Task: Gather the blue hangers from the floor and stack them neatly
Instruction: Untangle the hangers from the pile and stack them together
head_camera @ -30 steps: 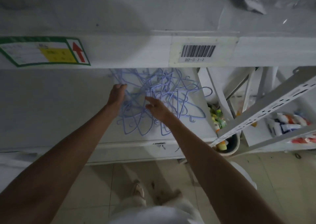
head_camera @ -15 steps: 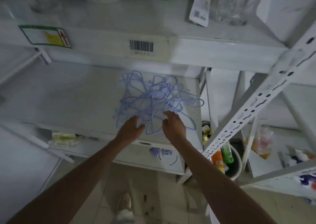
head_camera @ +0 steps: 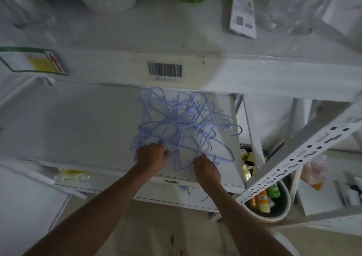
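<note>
On the white shelf (head_camera: 78,130) the tangled blue hangers (head_camera: 182,126) were spread toward twelve o'clock from both hands. The left hand (head_camera: 150,157) was curled on the pile's near-left edge; the right hand (head_camera: 207,170) was pinched on a near wire, equally close.

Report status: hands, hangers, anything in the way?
Left hand and right hand on near edge of blue hangers, grip unclear. Hangers tangled on white shelf, not stacked. Nothing blocking.
</note>
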`<state>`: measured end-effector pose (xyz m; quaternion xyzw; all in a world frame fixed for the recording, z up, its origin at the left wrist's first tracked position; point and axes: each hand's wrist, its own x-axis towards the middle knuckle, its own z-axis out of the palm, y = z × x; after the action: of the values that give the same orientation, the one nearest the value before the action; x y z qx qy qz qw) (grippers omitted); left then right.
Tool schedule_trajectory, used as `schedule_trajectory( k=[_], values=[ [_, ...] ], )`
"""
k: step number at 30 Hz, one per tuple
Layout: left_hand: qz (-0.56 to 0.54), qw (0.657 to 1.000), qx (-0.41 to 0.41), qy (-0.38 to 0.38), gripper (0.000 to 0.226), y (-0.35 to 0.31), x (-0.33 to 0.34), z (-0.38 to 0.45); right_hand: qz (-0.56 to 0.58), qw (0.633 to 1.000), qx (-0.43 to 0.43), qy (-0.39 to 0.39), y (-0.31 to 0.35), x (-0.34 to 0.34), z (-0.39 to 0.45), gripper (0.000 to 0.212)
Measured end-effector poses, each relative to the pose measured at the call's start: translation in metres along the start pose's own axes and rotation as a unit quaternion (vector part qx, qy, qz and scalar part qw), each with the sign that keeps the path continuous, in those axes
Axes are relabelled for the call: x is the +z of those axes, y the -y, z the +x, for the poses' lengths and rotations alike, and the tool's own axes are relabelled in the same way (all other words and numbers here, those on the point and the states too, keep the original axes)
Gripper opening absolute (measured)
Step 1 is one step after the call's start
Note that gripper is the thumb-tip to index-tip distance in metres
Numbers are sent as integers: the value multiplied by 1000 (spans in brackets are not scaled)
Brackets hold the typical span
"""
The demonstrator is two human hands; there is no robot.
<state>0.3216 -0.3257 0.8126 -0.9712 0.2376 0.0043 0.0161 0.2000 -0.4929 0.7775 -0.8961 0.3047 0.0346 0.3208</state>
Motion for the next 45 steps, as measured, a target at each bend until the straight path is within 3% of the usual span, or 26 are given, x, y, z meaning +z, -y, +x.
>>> schedule_trajectory(
  k=[4,7,9,12,16,19,25,30,38,45],
  values=[
    [-50,998,-22,11,57,-7,29,35,16,1000,4,-9,-2,6,6,49],
    [-85,996,-6,-38,28,0,45,36,70,996,44,-26,-1,7,10,63],
    [-102,994,-9,-45,11,2,49,30,32,998,46,-32,-1,12,15,65],
    [-94,994,-13,-52,16,2,50,26,-42,995,51,-76,0,19,20,66],
    [-139,990,-7,-29,16,4,49,29,-56,990,63,-111,1,22,28,70],
    [-162,985,-23,-62,26,10,56,28,-63,989,71,-118,1,23,31,68],
    [-241,964,-42,-108,17,38,53,19,-69,983,71,-157,-2,29,35,71],
    [-255,954,-40,-150,29,55,55,5,-49,985,67,-152,-1,28,31,66],
    [-186,977,-61,-79,30,44,54,36,-37,985,77,-150,0,30,25,58],
    [-162,984,-58,-49,38,35,66,30,-41,983,88,-154,2,30,24,66]
  ],
)
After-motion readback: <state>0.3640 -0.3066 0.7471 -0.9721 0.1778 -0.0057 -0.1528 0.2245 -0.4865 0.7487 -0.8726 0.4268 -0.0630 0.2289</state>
